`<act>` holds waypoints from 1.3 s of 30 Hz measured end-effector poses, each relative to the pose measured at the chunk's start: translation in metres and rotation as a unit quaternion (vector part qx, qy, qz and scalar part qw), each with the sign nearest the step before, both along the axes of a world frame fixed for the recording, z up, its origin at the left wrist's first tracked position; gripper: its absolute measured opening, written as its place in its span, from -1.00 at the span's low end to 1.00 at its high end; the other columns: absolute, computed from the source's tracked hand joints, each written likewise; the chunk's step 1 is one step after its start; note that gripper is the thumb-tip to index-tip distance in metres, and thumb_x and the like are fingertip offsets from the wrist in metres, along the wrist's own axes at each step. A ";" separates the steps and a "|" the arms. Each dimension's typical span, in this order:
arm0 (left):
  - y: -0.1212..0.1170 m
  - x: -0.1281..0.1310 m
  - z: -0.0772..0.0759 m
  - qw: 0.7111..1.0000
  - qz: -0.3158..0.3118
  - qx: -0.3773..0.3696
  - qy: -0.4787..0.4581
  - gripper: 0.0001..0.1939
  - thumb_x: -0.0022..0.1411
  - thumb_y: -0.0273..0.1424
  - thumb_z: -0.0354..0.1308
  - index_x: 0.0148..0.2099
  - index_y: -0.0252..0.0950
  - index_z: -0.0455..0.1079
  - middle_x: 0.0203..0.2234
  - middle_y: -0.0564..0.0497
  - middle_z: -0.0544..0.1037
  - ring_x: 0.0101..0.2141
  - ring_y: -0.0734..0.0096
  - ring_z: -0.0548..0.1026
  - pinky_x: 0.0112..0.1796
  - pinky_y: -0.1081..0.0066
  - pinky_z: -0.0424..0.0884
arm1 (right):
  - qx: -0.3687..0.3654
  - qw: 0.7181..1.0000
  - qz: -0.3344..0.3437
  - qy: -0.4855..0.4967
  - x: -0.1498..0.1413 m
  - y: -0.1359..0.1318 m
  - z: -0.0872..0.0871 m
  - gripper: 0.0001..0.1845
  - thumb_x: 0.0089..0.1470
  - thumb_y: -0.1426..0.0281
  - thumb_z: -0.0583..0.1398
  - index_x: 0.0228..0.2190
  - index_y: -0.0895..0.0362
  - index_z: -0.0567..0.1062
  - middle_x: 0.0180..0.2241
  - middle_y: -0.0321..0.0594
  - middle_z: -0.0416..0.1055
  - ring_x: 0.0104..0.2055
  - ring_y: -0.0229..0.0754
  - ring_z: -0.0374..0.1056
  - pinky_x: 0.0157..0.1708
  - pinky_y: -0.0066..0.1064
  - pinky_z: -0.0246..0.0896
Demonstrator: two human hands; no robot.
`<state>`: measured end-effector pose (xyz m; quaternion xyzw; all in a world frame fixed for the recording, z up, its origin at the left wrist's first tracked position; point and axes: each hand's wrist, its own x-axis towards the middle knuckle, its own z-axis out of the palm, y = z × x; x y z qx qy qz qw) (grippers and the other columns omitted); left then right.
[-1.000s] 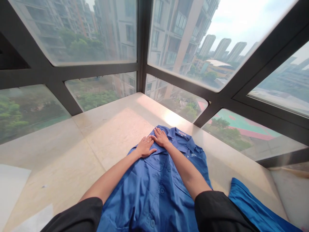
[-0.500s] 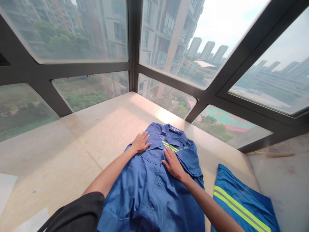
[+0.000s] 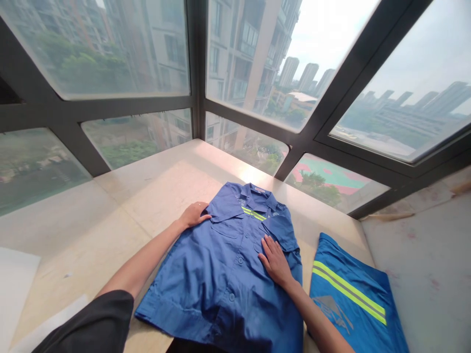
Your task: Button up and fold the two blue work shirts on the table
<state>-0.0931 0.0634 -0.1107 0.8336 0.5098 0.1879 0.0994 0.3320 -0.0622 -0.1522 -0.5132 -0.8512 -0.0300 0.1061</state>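
Observation:
A blue short-sleeved work shirt (image 3: 221,260) lies front up, its sleeves folded across the chest. It has a collar, buttons down the middle and a yellow-and-grey reflective stripe. My left hand (image 3: 193,214) rests at the shirt's left edge beside the folded sleeve, its thumb stretched over the fabric and apart from the fingers; the fingertips are partly hidden. On the right half of the front lies my right hand (image 3: 275,260), flat and open, below the other sleeve.
A second blue garment (image 3: 353,289) with a yellow-and-grey stripe lies folded on the right. White sheets (image 3: 18,279) are at the left on the pale stone sill (image 3: 121,215). Dark-framed windows (image 3: 198,73) enclose the far side; a wall (image 3: 427,264) stands right.
My left hand has slid left from the sleeve to the shirt's edge. My right hand has moved down and right, off the stripe. More of the shirt's hem now shows.

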 end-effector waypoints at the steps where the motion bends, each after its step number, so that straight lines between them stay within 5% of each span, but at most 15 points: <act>1: -0.003 -0.004 0.003 1.000 0.005 -0.012 0.007 -0.59 0.31 -0.12 0.07 0.07 -0.25 0.43 -0.02 -0.15 0.54 0.00 0.15 0.47 0.07 0.21 0.34 | -0.002 1.000 0.004 0.002 0.001 0.001 0.000 -0.38 0.36 0.13 -0.06 0.29 0.19 0.23 0.35 -0.01 0.05 0.39 0.01 -0.01 0.32 -0.07 -0.04; 4: -0.009 -0.009 0.014 0.996 0.064 -0.049 0.032 -0.71 0.33 -0.27 0.00 -0.08 -0.20 0.51 -0.14 -0.08 0.59 -0.08 0.23 0.50 -0.04 0.30 0.38 | -0.012 1.000 0.011 0.010 0.005 0.002 -0.001 -0.39 0.36 0.13 -0.05 0.30 0.17 0.22 0.35 -0.02 0.05 0.39 0.01 -0.01 0.31 -0.06 -0.03; 8: -0.014 -0.003 0.025 0.972 0.223 -0.070 0.037 -0.71 0.30 -0.27 -0.01 -0.20 -0.21 0.53 -0.20 -0.06 0.61 -0.11 0.21 0.52 -0.19 0.36 0.38 | -0.014 0.999 0.015 0.027 0.006 0.001 0.000 -0.40 0.36 0.13 -0.04 0.30 0.15 0.22 0.34 -0.03 0.07 0.39 0.02 0.00 0.31 -0.04 -0.02; 12: -0.017 -0.002 0.026 0.929 0.359 -0.092 0.004 -0.71 0.27 -0.30 -0.04 -0.25 -0.27 0.50 -0.26 -0.13 0.61 -0.21 0.16 0.54 -0.31 0.35 0.36 | -0.011 0.999 0.017 0.040 0.006 0.001 0.002 -0.40 0.35 0.13 -0.03 0.29 0.14 0.23 0.33 -0.02 0.10 0.38 0.02 0.02 0.31 -0.01 0.00; 15: -0.016 -0.003 0.024 0.910 0.402 -0.101 -0.030 -0.70 0.29 -0.32 -0.07 -0.21 -0.27 0.48 -0.27 -0.12 0.61 -0.21 0.18 0.54 -0.28 0.35 0.37 | -0.011 0.999 0.015 0.040 0.005 0.001 0.003 -0.40 0.35 0.13 -0.03 0.28 0.17 0.25 0.33 -0.01 0.10 0.38 0.03 0.02 0.31 -0.01 0.00; 18: -0.013 0.002 0.024 0.942 0.333 -0.030 -0.031 -0.66 0.32 -0.32 -0.08 -0.03 -0.30 0.45 -0.10 -0.14 0.58 -0.04 0.18 0.49 -0.07 0.31 0.37 | -0.008 0.999 0.013 0.037 0.004 0.000 0.002 -0.40 0.35 0.13 -0.03 0.27 0.19 0.26 0.33 0.00 0.10 0.37 0.03 0.02 0.31 -0.01 0.01; 21: -0.009 0.017 0.022 0.985 0.163 0.049 0.007 -0.58 0.32 -0.29 -0.03 0.15 -0.32 0.38 0.12 -0.18 0.46 0.15 0.14 0.36 0.11 0.22 0.28 | -0.001 0.999 0.012 0.037 0.004 0.000 0.002 -0.40 0.35 0.13 -0.02 0.28 0.16 0.25 0.33 -0.02 0.11 0.37 0.03 0.04 0.30 -0.01 0.02; 24: -0.007 0.032 0.016 0.995 0.036 0.044 0.077 -0.53 0.33 -0.25 0.01 0.22 -0.30 0.34 0.23 -0.20 0.35 0.24 0.13 0.27 0.18 0.17 0.22 | 0.007 0.999 0.013 0.036 0.004 0.000 0.003 -0.41 0.34 0.13 -0.01 0.28 0.14 0.25 0.32 -0.03 0.13 0.36 0.03 0.06 0.29 -0.02 0.04; 31: -0.015 0.042 -0.010 0.989 0.044 0.039 0.137 -0.45 0.41 -0.16 -0.12 0.30 -0.32 0.26 0.29 -0.25 0.25 0.28 0.05 0.20 0.22 0.07 0.11 | 0.017 0.999 -0.002 0.029 0.000 -0.001 0.003 -0.41 0.34 0.13 -0.01 0.27 0.15 0.27 0.32 -0.03 0.14 0.35 0.03 0.07 0.29 -0.03 0.04; 39: -0.014 0.037 -0.014 0.989 0.049 -0.011 0.142 -0.35 0.39 -0.04 -0.15 0.38 -0.29 0.14 0.35 -0.21 0.12 0.34 0.06 0.08 0.27 0.04 0.00 | -0.001 1.000 0.002 0.023 0.005 0.003 0.003 -0.40 0.35 0.12 -0.03 0.27 0.18 0.27 0.33 -0.03 0.11 0.37 0.01 0.04 0.31 -0.06 0.01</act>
